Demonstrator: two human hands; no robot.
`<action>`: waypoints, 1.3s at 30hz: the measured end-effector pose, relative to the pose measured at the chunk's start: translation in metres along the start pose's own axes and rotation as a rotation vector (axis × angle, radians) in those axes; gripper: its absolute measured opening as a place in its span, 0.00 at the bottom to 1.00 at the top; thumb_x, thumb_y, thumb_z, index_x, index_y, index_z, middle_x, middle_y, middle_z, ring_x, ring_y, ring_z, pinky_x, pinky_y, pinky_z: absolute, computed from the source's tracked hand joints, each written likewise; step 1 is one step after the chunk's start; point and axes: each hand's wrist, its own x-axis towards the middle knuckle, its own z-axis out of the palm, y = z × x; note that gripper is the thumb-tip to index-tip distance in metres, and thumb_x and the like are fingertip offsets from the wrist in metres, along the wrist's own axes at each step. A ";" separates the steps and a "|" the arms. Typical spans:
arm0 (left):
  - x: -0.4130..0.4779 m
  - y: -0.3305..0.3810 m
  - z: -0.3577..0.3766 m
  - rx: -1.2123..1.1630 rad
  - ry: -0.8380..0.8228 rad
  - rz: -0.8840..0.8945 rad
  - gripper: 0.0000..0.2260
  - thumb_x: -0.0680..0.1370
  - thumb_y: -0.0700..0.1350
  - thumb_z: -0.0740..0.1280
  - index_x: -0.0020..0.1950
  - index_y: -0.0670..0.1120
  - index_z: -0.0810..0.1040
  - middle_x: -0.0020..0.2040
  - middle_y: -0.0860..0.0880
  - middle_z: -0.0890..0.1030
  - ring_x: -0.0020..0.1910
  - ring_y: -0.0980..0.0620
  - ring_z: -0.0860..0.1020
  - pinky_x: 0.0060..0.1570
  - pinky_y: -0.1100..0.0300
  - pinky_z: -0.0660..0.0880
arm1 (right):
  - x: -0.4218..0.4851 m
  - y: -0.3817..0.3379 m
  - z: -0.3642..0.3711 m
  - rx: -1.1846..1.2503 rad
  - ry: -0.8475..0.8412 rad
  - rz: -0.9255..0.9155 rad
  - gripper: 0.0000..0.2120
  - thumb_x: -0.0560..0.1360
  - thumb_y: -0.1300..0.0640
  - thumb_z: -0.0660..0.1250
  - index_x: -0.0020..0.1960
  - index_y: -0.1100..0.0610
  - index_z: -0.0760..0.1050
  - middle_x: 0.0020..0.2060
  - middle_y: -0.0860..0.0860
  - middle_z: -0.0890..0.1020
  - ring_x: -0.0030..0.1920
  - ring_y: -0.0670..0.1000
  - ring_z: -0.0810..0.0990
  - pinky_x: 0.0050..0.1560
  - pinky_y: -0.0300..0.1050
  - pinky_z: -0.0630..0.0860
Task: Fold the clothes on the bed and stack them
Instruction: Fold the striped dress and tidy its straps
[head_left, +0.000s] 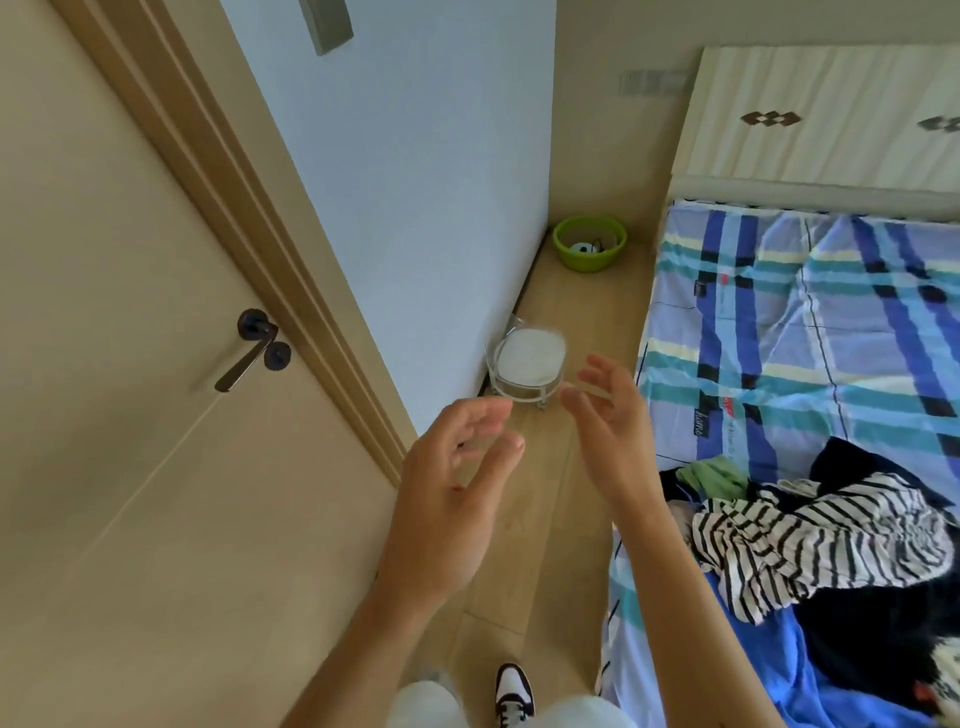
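Observation:
A heap of unfolded clothes lies on the bed (779, 322) at the lower right: a black-and-white striped top (810, 545) on top, a green garment (714, 478) at its left, black clothing (893, 639) and a blue garment (769, 670) beneath. My left hand (447, 499) and my right hand (608, 431) hover over the floor beside the bed, palms facing each other, fingers spread and relaxed. Neither hand holds anything. Both hands are left of the heap and apart from it.
A closed beige door with a dark handle (249, 353) fills the left. On the wooden floor strip stand a small white-topped stool (530, 364) and a green basin (589, 244). A padded headboard (831, 114) stands at the back. My shoe (514, 691) shows below.

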 end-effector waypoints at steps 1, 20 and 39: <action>0.019 0.000 0.002 -0.008 -0.014 0.009 0.15 0.76 0.55 0.66 0.60 0.51 0.80 0.58 0.59 0.82 0.62 0.60 0.78 0.64 0.57 0.74 | 0.013 0.000 0.001 0.005 0.015 -0.003 0.22 0.78 0.51 0.69 0.71 0.49 0.70 0.60 0.44 0.78 0.53 0.34 0.78 0.54 0.37 0.76; 0.441 -0.034 0.155 0.004 -0.565 0.037 0.09 0.81 0.46 0.67 0.60 0.48 0.80 0.55 0.58 0.82 0.55 0.67 0.79 0.52 0.75 0.71 | 0.330 0.036 -0.041 -0.079 0.489 0.216 0.20 0.79 0.53 0.68 0.70 0.50 0.70 0.61 0.47 0.78 0.56 0.41 0.80 0.49 0.35 0.72; 0.714 -0.031 0.396 0.079 -0.857 0.008 0.13 0.77 0.53 0.65 0.59 0.52 0.79 0.55 0.57 0.82 0.58 0.59 0.79 0.57 0.63 0.76 | 0.640 0.111 -0.185 0.051 0.720 0.370 0.22 0.79 0.52 0.68 0.71 0.49 0.70 0.62 0.47 0.77 0.54 0.38 0.79 0.44 0.35 0.72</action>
